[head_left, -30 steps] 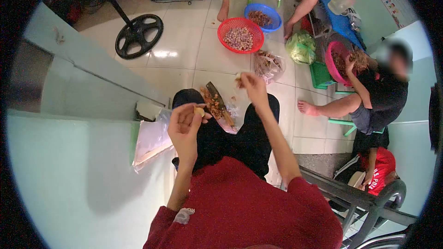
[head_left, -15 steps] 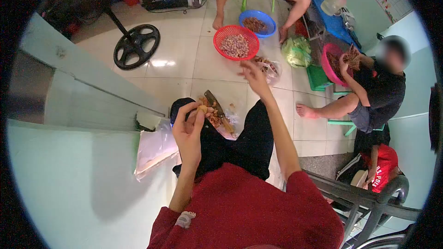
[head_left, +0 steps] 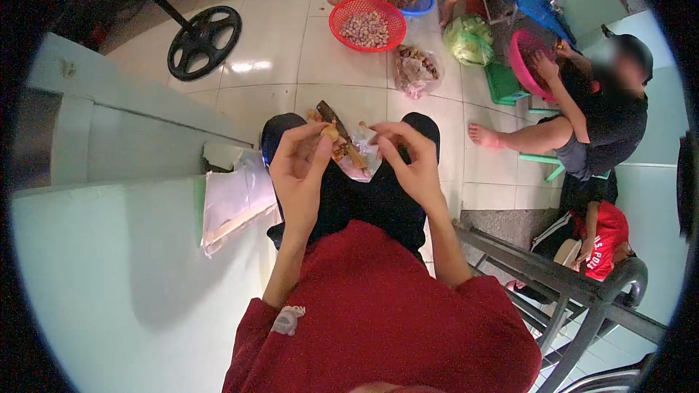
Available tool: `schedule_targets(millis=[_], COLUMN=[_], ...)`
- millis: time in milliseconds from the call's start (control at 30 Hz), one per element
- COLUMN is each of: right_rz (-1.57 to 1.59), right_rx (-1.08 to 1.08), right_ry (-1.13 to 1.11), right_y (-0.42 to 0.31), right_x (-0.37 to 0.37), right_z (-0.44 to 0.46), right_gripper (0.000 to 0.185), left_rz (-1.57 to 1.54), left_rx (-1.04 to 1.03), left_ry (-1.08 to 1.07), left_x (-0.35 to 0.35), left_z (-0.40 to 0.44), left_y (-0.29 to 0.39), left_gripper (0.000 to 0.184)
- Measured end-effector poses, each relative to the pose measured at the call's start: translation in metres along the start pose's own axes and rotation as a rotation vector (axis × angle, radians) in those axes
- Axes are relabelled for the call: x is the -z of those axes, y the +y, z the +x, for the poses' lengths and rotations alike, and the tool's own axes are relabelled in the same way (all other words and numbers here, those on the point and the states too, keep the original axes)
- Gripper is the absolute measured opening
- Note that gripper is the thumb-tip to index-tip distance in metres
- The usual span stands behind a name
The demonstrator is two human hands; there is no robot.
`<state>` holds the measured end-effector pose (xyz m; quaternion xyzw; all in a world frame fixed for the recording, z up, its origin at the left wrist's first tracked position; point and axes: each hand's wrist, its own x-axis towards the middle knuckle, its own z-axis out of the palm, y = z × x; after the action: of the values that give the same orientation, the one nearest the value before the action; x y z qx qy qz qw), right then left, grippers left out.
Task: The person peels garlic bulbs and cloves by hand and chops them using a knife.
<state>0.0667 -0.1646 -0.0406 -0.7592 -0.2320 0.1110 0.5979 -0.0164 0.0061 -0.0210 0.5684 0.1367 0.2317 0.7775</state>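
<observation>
My left hand (head_left: pixel 300 156) is closed, pinching a small yellowish piece (head_left: pixel 330 133) between thumb and fingertips; its exact kind is unclear. Facing it, a short gap away, my right hand (head_left: pixel 409 159) has its thumb and fingertips drawn together. Whatever those fingers hold, if anything, is too small to name. Between and below both hands, a knife (head_left: pixel 336 124) with a dark blade and wooden handle lies on a clear plastic bag (head_left: pixel 364 167). Brownish peelings (head_left: pixel 338 151) are scattered beside the knife.
Ahead on the tiles stand a red basket (head_left: pixel 336 38) of shallot-like bulbs, a blue basin (head_left: pixel 426 1) and a plastic bag of brown pieces (head_left: pixel 416 76). At right a person (head_left: pixel 611 116) works over a pink basin (head_left: pixel 518 65). A black railing (head_left: pixel 539 266) runs behind my right elbow.
My right hand has come back from near the red basket to beside my left hand. The view has tilted down. The person at right has lowered a brown clump into the pink basin.
</observation>
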Motion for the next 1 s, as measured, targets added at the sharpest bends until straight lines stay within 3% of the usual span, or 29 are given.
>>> schedule_targets(millis=[133,267,533,833,1000], right_rz=[-0.136,-0.207,-0.229,-0.265,-0.301], right_rx=[0.345,0.436,0.452,0.542,0.629], right_ry=[0.074,0.103,0.115,0.164,0.173], right_y=[-0.066,-0.073,-0.086,-0.081,-0.081], right_x=[-0.014,-0.025,-0.025,-0.026,-0.023], right_z=[0.015,0.020,0.018,0.019,0.024], right_gripper=[0.024,0.021,0.019,0.020,0.022], left_rz=[0.052,0.156,0.120,0.188,0.211], left_rx=[-0.114,-0.239,-0.327,-0.403,-0.248], left_ry=[-0.041,-0.071,0.021,-0.013,-0.050], left_x=[-0.005,-0.004,-0.008,-0.009,-0.013], left_z=[-0.003,-0.003,-0.008,-0.004,-0.008], left_y=[0.018,0.033,0.040,0.031,0.038], left_gripper=[0.023,0.024,0.025,0.026,0.026])
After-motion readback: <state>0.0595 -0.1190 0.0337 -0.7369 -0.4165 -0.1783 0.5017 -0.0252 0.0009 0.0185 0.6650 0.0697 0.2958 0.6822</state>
